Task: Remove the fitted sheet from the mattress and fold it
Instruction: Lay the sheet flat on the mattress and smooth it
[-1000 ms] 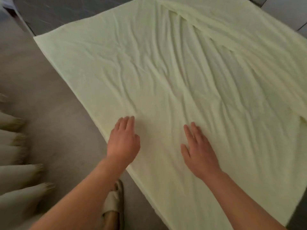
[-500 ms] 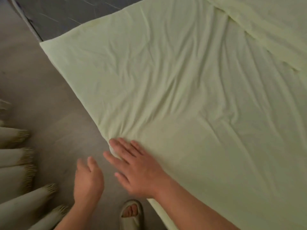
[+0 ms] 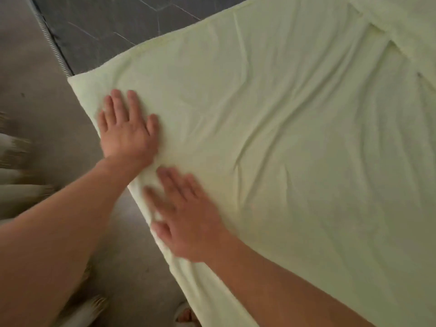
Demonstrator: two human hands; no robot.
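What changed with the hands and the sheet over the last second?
The left hand left the sheet half a second ago and is now back, flat near its corner. The right hand slid to the near edge and lies flat. The sheet stays spread out, wrinkled; neither hand grips it.

A: Sheet (image 3: 295,161): pale yellow-green cloth, matt, soft weave. Surface creased, long shallow wrinkles across the middle; second layer of the same cloth lies folded over at the far right corner.

B: Floor?

A: Two finishes. Floor (image 3: 42,128) along the sheet's left edge: grey-brown, matt, smooth, faintly mottled. Beyond the sheet's far edge, dark tile (image 3: 113,27): stone-like, thin pale veins, slight sheen. A ribbed metallic strip (image 3: 53,41) separates the two.

B: Left margin?

A: Fringe (image 3: 16,161): off-white cloth strips with frayed, brownish thread ends. Blurred; weave not legible.
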